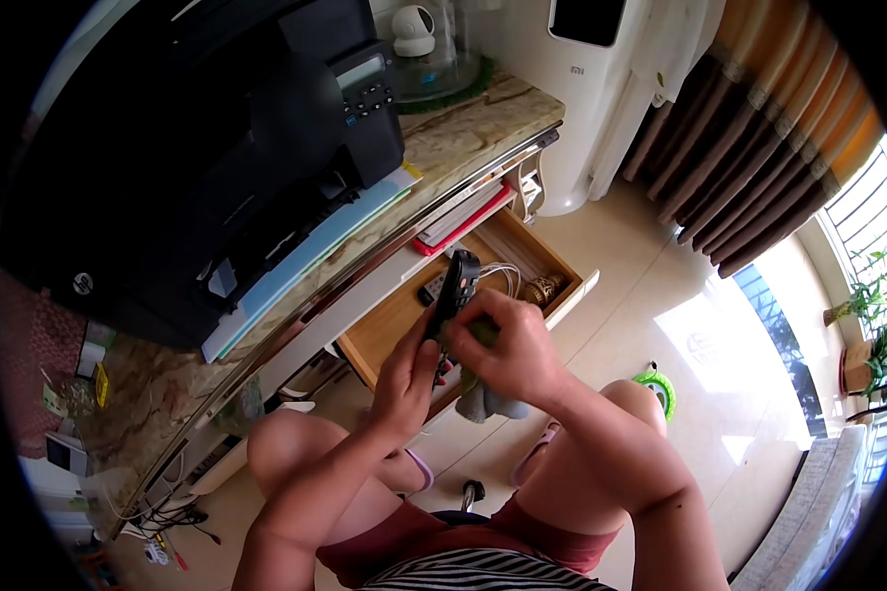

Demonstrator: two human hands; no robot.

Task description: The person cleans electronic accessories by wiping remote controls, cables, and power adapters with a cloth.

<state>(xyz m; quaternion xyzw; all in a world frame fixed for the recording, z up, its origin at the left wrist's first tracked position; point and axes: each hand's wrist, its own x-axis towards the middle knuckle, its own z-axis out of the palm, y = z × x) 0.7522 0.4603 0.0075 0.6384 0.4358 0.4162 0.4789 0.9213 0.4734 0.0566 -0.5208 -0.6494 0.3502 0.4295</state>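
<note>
My left hand (404, 384) is closed around a long black remote control (459, 278), tilted with its far end up. My right hand (517, 345) pinches a greenish-grey cloth (491, 404) against the remote's button side; part of the cloth hangs below the fingers. Both hands are above an open wooden drawer (379, 340). Inside it are a light-coloured remote (431, 292), partly hidden behind the black one, a white cable (509, 272) and a round patterned brown object (544, 289).
A black printer (256, 167) stands on the marble countertop (488, 123) at left, beside a white camera (414, 32). A red-edged folder (463, 219) lies under the counter. Further right are a tall white appliance (577, 108), curtains (729, 167) and a green-rimmed round object (657, 389) on the floor.
</note>
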